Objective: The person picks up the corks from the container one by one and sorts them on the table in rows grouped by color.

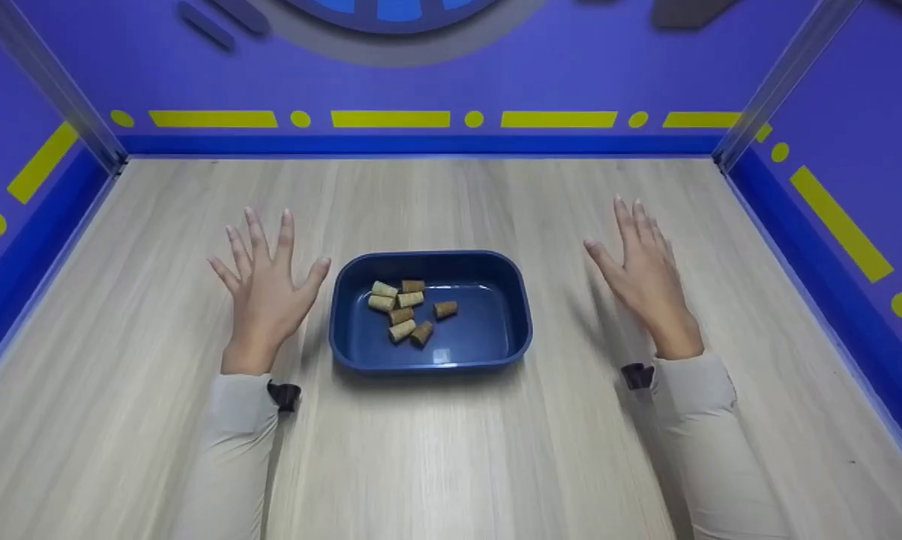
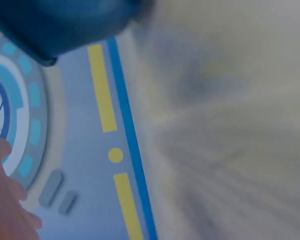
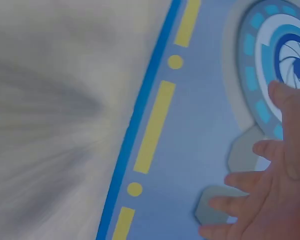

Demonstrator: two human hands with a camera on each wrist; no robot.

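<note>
A dark blue rounded tray [image 1: 488, 364] stands on the table between the two hands. Several cork stoppers [image 1: 402, 316], some pale and some brown, lie loose in its left half, with one brown cork [image 1: 445, 309] a little apart toward the middle. To the left of the tray, my left hand [image 1: 267, 296] is spread palm down, its thumb close to the tray's left rim. My right hand [image 1: 645, 277] is stretched out at the right, well apart from the tray, fingers straight. Both hands hold nothing. In the left wrist view part of the tray [image 2: 64, 22] shows at the top.
The wood-grain table [image 1: 436, 450] is closed in at the back by a purple wall [image 1: 451, 82] with yellow dashes, and by similar side panels. Dark wrist cameras sit at the left cuff [image 1: 244, 401] and the right cuff [image 1: 694, 386].
</note>
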